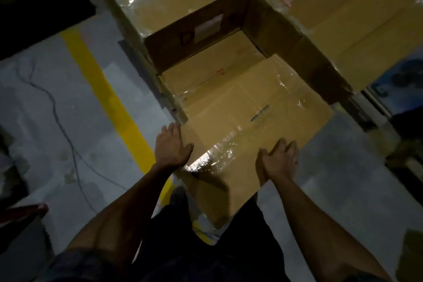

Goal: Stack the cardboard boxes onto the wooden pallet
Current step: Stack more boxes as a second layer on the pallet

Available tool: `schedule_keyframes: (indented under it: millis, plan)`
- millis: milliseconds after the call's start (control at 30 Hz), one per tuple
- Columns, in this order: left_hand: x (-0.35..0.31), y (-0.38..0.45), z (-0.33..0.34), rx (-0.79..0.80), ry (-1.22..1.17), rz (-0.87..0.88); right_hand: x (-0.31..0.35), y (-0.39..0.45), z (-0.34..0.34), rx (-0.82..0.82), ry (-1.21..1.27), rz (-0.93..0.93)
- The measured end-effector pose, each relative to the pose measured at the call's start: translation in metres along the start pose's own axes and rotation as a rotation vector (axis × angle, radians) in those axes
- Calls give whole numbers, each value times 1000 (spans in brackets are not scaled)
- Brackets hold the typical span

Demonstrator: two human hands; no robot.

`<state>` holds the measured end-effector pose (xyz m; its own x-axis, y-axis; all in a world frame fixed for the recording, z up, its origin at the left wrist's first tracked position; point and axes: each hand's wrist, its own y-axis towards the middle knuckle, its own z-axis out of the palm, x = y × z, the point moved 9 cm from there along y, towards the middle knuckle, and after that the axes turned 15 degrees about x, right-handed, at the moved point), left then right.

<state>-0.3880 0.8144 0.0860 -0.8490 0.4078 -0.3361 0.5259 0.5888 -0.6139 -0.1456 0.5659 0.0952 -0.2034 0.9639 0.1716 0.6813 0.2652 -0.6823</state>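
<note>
A taped cardboard box (251, 121) sits tilted in front of me, its near end over the floor. My left hand (171, 144) lies flat against its left edge with straight fingers. My right hand (280, 160) curls round the box's near right edge. Beyond it lies a lower box (206, 71) in a gap between taller stacked boxes: one behind (178, 4) with a white label on its side, and one to the right (343, 30). The wooden pallet is hidden beneath the stack.
A yellow floor line (107, 91) runs along the left of the stack on grey concrete. A thin cable (59, 121) trails across the floor at left. Dark objects stand at far left and far right, including a blue printed carton (402, 84).
</note>
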Motion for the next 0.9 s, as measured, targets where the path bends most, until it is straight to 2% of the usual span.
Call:
schedule_keyframes:
  millis: [200, 333, 600, 767, 900]
  plan:
    - [-34, 28, -12, 116, 130, 247, -1, -44, 45, 28, 198, 80]
    - [-53, 48, -3, 215, 112, 308, -1, -46, 53, 11, 351, 108]
    - [-95, 86, -3, 243, 95, 296, -13, -27, 44, -121, 630, 185]
    - [-113, 117, -4, 296, -47, 279, -19, -16, 43, -151, 791, 244]
    - [-118, 133, -3, 396, -140, 266, -22, -14, 46, -181, 896, 263]
